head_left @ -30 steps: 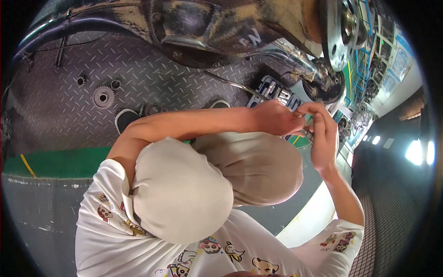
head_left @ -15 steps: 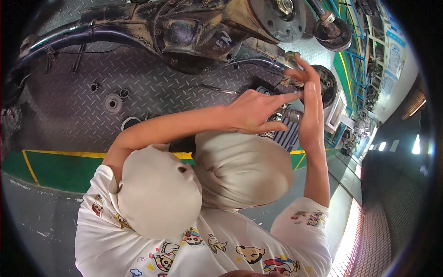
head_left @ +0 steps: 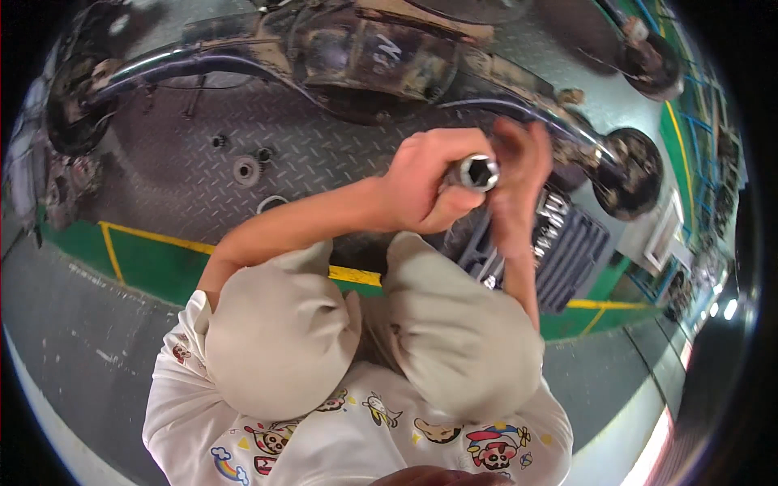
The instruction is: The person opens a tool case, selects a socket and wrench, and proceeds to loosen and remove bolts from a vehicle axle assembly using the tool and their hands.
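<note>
My left hand (head_left: 433, 180) is closed round a chrome socket (head_left: 480, 173), whose hex opening faces up toward me. The rest of that tool is hidden in the fist. Close beside it, on its right, is my right hand (head_left: 516, 174), smeared by motion with its fingers curved; whether it touches the tool I cannot make out. Beyond both hands lies a dark, worn axle housing (head_left: 381, 61). An open grey socket set case (head_left: 574, 257) sits to the right of my right forearm, with chrome sockets (head_left: 549, 220) in it.
Left of my hands, a gear (head_left: 246, 171), small toothed parts (head_left: 219, 141) and a ring (head_left: 271, 204) lie on the diamond-plate floor (head_left: 178, 182). A round hub (head_left: 630, 174) ends the axle at right. A yellow line (head_left: 354, 276) crosses green floor by my knees.
My left hand has gone from a stretched index finger to a fist round the socket, its opening now in sight. My right hand has drawn in and lower. The whole view has shifted.
</note>
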Tool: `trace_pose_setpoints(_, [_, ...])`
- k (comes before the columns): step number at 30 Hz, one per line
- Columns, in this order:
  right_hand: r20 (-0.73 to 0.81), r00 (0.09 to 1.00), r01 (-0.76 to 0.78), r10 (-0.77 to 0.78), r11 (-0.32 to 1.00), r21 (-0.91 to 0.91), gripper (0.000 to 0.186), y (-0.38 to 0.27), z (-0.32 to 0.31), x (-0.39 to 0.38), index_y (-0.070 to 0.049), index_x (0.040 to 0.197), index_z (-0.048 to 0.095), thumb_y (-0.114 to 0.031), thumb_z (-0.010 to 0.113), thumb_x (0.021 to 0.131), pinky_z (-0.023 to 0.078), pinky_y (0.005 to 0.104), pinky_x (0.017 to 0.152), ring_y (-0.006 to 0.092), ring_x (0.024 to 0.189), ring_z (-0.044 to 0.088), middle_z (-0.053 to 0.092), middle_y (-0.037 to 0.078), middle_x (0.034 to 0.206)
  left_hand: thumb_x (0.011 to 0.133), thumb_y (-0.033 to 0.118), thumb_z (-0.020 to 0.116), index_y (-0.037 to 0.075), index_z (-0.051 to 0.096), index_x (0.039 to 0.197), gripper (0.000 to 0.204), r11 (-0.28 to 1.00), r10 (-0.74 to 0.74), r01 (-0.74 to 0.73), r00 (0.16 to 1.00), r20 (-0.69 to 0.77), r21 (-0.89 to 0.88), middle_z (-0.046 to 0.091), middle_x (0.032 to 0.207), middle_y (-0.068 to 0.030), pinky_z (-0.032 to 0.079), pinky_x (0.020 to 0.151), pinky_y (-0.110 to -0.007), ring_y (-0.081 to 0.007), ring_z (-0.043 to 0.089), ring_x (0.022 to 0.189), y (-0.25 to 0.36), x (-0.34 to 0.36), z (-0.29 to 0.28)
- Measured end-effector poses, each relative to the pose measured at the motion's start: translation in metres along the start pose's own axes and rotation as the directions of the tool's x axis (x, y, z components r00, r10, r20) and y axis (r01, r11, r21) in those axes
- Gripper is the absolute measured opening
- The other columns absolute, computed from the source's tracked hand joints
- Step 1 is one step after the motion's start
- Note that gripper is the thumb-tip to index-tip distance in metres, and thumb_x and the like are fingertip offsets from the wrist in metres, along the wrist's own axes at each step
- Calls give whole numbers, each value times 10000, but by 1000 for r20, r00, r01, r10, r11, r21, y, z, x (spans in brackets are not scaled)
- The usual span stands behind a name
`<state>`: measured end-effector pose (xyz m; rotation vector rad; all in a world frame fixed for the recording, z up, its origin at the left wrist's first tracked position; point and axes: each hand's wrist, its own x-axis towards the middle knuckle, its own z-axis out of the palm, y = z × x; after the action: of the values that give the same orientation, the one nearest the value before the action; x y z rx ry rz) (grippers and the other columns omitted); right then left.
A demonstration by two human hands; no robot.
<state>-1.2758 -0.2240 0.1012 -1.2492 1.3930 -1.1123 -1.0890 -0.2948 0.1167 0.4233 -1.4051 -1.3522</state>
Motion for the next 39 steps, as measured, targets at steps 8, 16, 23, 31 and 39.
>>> trace_pose_setpoints(8, [48,973,220,-224,852,-475,525,50,57,-7,-62,1283,607,-83,790,791,462,425,978,363,1152,549,570,162,1247,929,589,587,43,476,1081,578,976,3,-77,940,-340,-206,512,706,-66,319,476,-273,-95,374,502,10,-50,-20])
trace_pose_setpoints(16, [331,941,-1,70,979,-205,204,-13,72,-12,-42,1024,695,-79,780,842,457,296,529,196,570,615,656,115,746,986,633,427,184,468,1028,453,932,-335,187,772,-539,-311,413,754,15,264,483,-280,-110,323,544,43,-51,-69])
trace_pose_setpoints(23, [193,960,-109,203,906,-409,205,-19,72,-11,0,1045,694,-48,761,857,393,221,539,52,584,488,620,42,668,983,380,445,-36,512,1313,535,918,-394,271,703,-592,-289,629,1134,-196,465,945,-429,-293,601,1024,7,-83,-103])
trace_pose_setpoints(31, [281,801,-419,528,830,-367,336,-11,56,-22,-11,1213,650,-78,717,891,398,274,494,78,507,497,524,46,606,969,40,500,-39,512,1311,351,770,-390,470,882,-264,432,676,1198,-237,527,851,-324,-200,654,946,24,-102,-140])
trace_pose_setpoints(39, [777,81,-950,625,284,-130,320,38,38,-24,47,1168,577,-227,470,1043,368,217,444,58,471,440,446,-24,586,933,45,619,-12,579,1166,243,662,-721,724,686,-99,192,692,1188,-197,513,936,-313,-192,653,1092,25,-104,-137])
